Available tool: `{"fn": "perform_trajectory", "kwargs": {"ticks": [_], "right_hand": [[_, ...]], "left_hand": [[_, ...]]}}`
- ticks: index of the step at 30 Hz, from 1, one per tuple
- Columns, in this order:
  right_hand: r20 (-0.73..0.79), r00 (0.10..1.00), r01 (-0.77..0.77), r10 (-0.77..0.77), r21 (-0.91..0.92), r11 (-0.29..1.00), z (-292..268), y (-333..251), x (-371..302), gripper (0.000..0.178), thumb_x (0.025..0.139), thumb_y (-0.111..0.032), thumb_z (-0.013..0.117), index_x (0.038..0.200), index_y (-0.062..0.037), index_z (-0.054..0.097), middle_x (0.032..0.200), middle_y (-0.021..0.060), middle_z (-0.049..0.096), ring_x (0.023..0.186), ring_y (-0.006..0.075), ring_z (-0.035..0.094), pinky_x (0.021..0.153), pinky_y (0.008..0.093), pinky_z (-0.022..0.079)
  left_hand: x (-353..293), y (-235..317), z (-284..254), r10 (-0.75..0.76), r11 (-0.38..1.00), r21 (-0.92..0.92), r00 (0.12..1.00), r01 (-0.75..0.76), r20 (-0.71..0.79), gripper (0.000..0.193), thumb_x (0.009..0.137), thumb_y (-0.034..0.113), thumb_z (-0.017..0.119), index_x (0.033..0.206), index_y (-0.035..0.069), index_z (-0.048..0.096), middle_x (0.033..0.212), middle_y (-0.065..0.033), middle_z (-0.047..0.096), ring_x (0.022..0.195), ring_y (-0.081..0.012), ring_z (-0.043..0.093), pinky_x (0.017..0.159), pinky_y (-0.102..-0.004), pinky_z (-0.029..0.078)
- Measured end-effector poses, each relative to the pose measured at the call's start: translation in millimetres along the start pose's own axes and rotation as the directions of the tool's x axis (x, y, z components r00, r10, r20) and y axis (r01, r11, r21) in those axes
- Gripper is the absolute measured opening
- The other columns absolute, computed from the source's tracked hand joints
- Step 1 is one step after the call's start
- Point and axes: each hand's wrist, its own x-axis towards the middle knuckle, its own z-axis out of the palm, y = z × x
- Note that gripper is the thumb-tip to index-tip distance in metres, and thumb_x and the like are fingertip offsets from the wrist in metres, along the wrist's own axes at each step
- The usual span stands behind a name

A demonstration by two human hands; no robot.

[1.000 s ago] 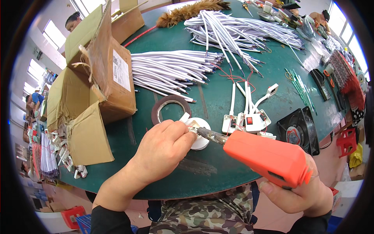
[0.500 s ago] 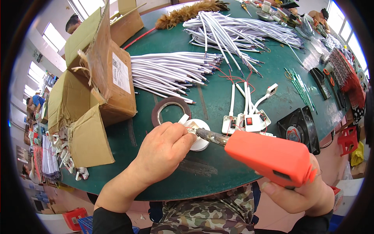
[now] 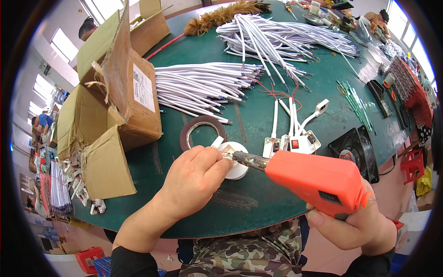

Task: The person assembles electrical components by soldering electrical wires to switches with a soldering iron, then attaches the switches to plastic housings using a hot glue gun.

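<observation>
Under left hand [image 3: 196,177] grip, white part [image 3: 236,164], soldering gun [image 3: 314,182] touching

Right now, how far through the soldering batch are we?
Done: a few wired white switch units lie right of the work. In hand: left hand pins a small part on the white round piece against the orange soldering gun in the right hand. Left: big bundles of white cables.

We've got a bright orange soldering gun [image 3: 318,182] over a dark green tabletop [image 3: 258,115], plus a white round part [image 3: 237,164]. The cables [image 3: 198,87] are white, the cardboard box [image 3: 124,92] plain brown, and our shirt [image 3: 244,256] is camo.
</observation>
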Motion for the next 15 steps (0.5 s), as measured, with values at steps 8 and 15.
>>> {"fn": "perform_trajectory", "kwargs": {"ticks": [8,15], "right_hand": [[0.051,0.999,0.006,-0.008,0.048,0.999,-2.2,0.6,2.4,0.038,0.078,-0.003,0.066,0.115,0.0041,0.056,0.083,0.0047,0.062,0.072,0.0140,0.059,0.068,0.0286,0.047],[0.007,0.998,0.064,-0.064,-0.091,0.994,0.1,-2.6,5.2,0.037,0.076,-0.005,0.067,0.111,0.0034,0.059,0.089,0.0078,0.064,0.079,0.0186,0.062,0.073,0.0306,0.050]], "left_hand": [[0.8,0.4,1.0,0.009,1.000,0.020,1.000,-0.009,-0.009,0.021,0.072,0.005,0.064,0.093,0.004,0.063,0.084,-0.0070,0.056,0.074,-0.0245,0.056,0.065,-0.0357,0.048],[2.4,5.6,0.6,-0.041,0.999,0.001,0.999,0.041,-0.004,0.023,0.067,-0.003,0.064,0.090,0.001,0.063,0.083,-0.0091,0.057,0.076,-0.0284,0.060,0.067,-0.0379,0.050]]}}
